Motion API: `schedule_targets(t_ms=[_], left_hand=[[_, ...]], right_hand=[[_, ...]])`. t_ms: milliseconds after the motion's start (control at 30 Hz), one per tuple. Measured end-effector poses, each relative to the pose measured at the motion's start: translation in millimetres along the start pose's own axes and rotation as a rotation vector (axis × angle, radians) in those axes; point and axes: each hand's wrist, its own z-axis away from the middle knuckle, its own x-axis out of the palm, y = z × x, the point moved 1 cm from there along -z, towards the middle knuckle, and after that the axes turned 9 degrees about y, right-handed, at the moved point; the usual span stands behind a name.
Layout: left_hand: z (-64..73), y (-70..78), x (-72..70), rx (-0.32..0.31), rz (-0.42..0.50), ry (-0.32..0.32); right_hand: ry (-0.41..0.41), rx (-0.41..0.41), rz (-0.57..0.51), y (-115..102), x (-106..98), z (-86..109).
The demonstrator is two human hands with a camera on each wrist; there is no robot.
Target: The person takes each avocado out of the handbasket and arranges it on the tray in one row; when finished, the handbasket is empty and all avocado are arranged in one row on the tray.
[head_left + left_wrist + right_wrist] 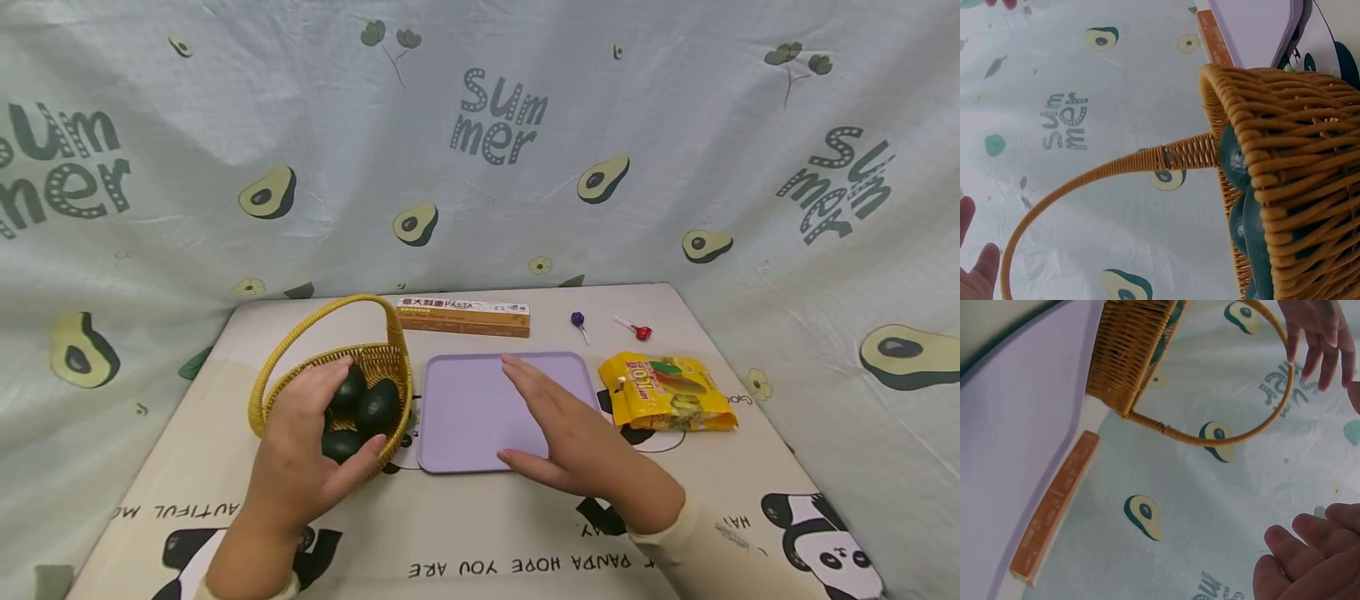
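Our left hand [303, 442], left of the tray, hangs over the near side of the basket [384, 358] with its thumb parted from loosely bent fingers, gripping nothing; whether a finger brushes the handle [324, 315], we cannot tell. The avocados [377, 407] lie inside the basket, just left of the tray [472, 408]. Our right hand [573, 433] is over the tray's right side, fingers extended and thumb apart, with nothing in its grasp.

We judge the step in hand to be a reach toward the basket. To do it well, we would steady the basket with the left hand, keeping clear of the arched handle, and bring the right hand in from the tray side. The avocados look smooth and probably slippery, so we should wrap the fingers well around one and lift it straight up past the rim. Snagging the handle could tip the basket toward the tray.

Counting from left to right, we see one basket left of the tray, with at least three avocados in it; our left hand may hide more. There is one box [465, 318] behind the tray, one tray, two lollipops [642, 333] beyond its far right corner, one purple and one red, and one yellow bag [667, 392] just right of it.
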Motion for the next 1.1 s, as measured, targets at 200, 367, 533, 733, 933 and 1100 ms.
schedule_targets(t_ms=[200,367,533,733,933,1100], left_hand=[[3.0,-2.9,-6.6,-0.052,-0.033,0.067],[8.3,-3.9,-10.6,-0.098,-0.075,0.092],[9.7,-3.7,-12.3,-0.117,-0.124,0.138],[9.3,-6.4,-18.2,-0.148,-0.169,0.192],[9.4,-11.1,-22.3,-0.17,-0.193,0.254],[9.5,-13.6,-24.9,-0.215,-0.22,0.266]], right_hand=[[-0.022,0.019,-0.032,-2,8,-7.3],[-0.018,0.024,-0.065,-2,15,-11.7],[-0.027,0.048,-0.087,-3,22,-17.0],[-0.046,0.117,-0.132,-6,35,-26.9],[-0.068,0.169,-0.179,-11,46,-42.1],[-0.099,0.184,-0.213,-16,53,-51.5]])
